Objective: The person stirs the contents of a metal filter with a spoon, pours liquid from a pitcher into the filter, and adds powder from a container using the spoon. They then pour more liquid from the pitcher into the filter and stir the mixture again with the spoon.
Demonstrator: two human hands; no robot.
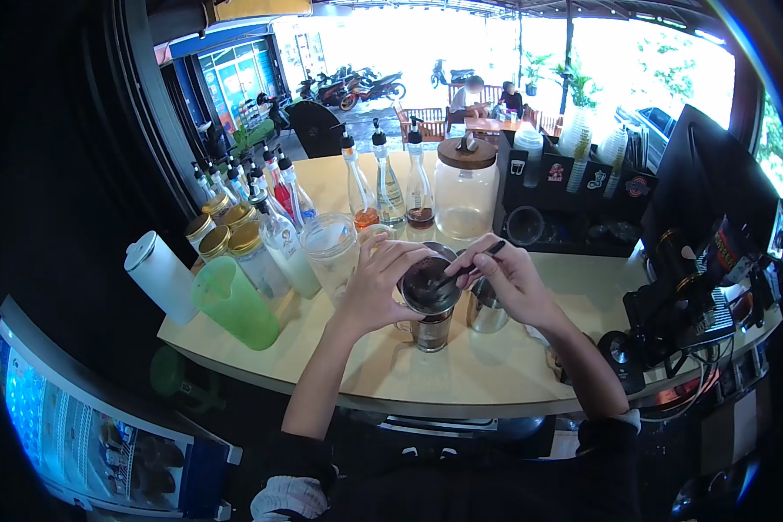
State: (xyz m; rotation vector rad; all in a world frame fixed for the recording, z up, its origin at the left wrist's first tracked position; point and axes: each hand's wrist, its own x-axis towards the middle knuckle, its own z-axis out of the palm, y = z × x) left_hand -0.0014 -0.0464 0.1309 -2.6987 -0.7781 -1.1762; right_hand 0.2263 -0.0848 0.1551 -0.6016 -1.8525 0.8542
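Observation:
My left hand (381, 280) grips the rim of a small metal filter cup (428, 287) that holds a dark brown mass and sits on top of a glass mug (431, 331) on the counter. My right hand (511, 280) holds a thin dark spoon or stirrer (471, 265) whose lower end reaches into the dark contents of the filter cup. A small steel pitcher (485, 311) stands just behind my right hand, partly hidden by it.
The beige counter (461, 370) carries a green jug (235, 304), a white bottle (161, 277), lidded jars, several syrup pump bottles (388, 187), a big glass jar (465, 190) and a black cup organiser (574, 196). A register stands at right. People sit at a far table.

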